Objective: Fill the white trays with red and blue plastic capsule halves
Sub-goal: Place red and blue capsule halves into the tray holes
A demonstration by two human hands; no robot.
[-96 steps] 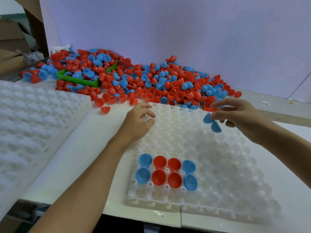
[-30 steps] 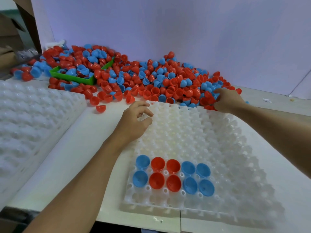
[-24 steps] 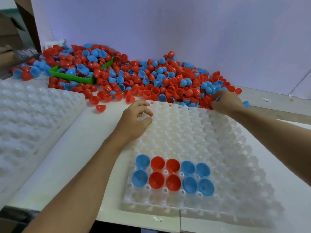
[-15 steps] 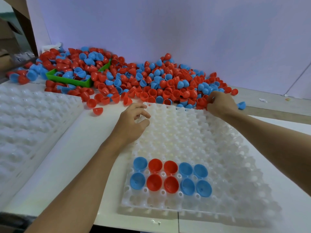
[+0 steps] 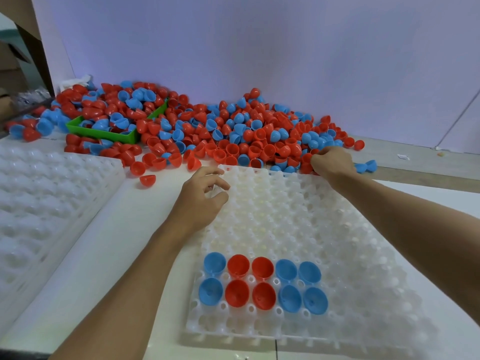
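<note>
Surroundings: a big pile of capsule halves (image 5: 233,136), red and blue mixed, lies along the far side of the counter (image 5: 124,229) against a pale wall (image 5: 259,48); a stack of empty trays (image 5: 44,198) sits at the left.
In the way: the pile crowds right up to the far edge of the white tray (image 5: 298,216); 1 red half (image 5: 147,180) lies alone on the counter, just left of it.
Green bin (image 5: 104,132): half buried in the pile, holding red and blue halves.
White tray contents: 10 halves in 2 rows of 5 at the near left, open side up; blue, red, red, blue, blue in each row (image 5: 262,281).
Left hand (image 5: 201,201): rests on the tray's far left corner, fingers loosely curled, holding nothing.
Right hand (image 5: 332,161): at the pile's near edge, fingers curled into the red halves; whether this grip holds any, I cannot tell.
</note>
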